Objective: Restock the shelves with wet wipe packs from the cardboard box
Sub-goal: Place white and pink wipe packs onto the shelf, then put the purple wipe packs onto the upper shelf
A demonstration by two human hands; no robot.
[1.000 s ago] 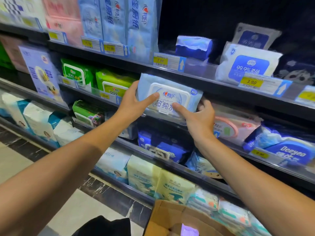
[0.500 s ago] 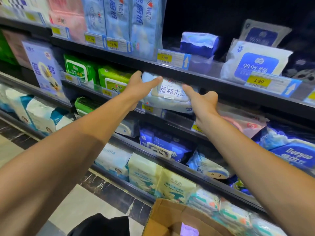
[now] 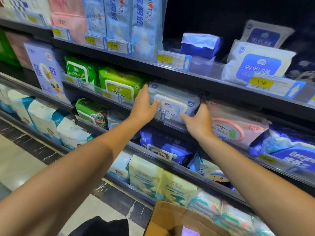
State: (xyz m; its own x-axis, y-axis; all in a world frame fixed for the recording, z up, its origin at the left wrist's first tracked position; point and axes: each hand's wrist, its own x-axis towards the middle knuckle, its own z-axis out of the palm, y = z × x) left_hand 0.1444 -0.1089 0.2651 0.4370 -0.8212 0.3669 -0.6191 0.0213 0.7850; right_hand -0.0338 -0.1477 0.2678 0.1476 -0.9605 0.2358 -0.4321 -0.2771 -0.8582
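Both hands are on 1 pale blue wipe pack (image 3: 173,103) that sits on the second shelf (image 3: 170,124) from the top, between a green pack (image 3: 119,86) on its left and a pink pack (image 3: 237,123) on its right. The left hand (image 3: 144,106) wraps the pack's left edge — thumb across the white lid, fingers reaching up behind the corner. The right hand (image 3: 198,121) grips the lower right corner, thumb lying along the front edge, its other fingers tucked out of sight beside the pink pack. The pack leans back slightly, its lid facing outward. Above it, yellow price tags (image 3: 165,59) line the shelf edge. The open cardboard box (image 3: 163,217) sits at the bottom of the view — its contents are hard to make out.
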